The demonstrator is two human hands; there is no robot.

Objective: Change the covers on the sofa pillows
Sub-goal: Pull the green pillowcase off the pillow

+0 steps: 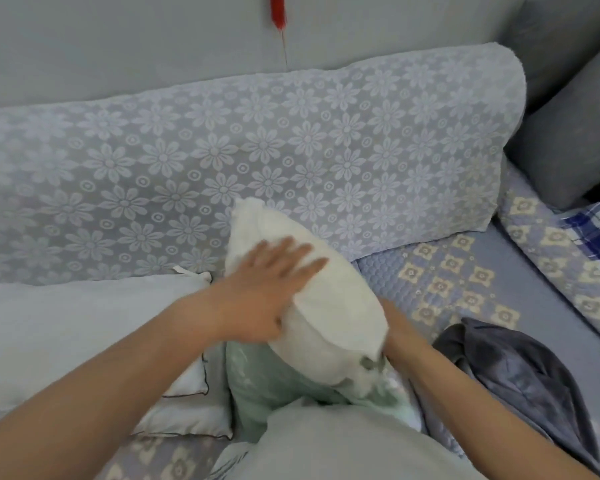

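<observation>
On the sofa seat: your left hand (274, 289) lies flat, fingers straight, on the white pillow insert (326, 306), which stands w/ its lower end inside the pale green cover (257, 386). Your right hand (392, 327) is at the insert's far side near the cover mouth; mostly hidden, so can't tell if it grips.

Progress, as a read: mid-job on this pillow, most of the insert outside the green cover; whether it's going in or coming out can't be told. A dark grey cover (520, 372) lies crumpled just right. A white pillow (66, 341) rests at left, touching the green one.

Room: the lace-draped backrest (222, 150) is close behind the insert's top corner. Open quilted seat (447, 271) to the right; left side crowded.
</observation>
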